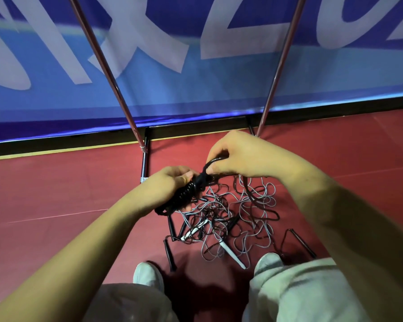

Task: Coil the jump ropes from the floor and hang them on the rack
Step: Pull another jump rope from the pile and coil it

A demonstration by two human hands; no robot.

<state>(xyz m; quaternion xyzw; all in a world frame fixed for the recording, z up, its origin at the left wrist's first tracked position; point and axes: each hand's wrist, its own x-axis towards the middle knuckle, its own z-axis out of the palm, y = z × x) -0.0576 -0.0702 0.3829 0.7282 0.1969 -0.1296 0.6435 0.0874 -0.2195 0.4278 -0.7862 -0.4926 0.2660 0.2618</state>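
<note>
My left hand (166,185) grips a bundle of coiled black jump rope (189,190), with turns of rope wrapped around its middle. My right hand (240,156) pinches a loop of the same black rope at the bundle's upper end. Below the hands, a tangled pile of black and grey jump ropes (228,221) lies on the red floor, with black handles (170,226) and white handles (233,254) among them. The metal rack (107,68) rises in front of me as two slanted poles, the second pole (280,66) on the right.
A blue banner with large white letters (196,84) hangs behind the rack. The rack's black base frame (196,123) rests on the red floor (56,187) against the wall. My two white shoes (148,275) stand just before the rope pile.
</note>
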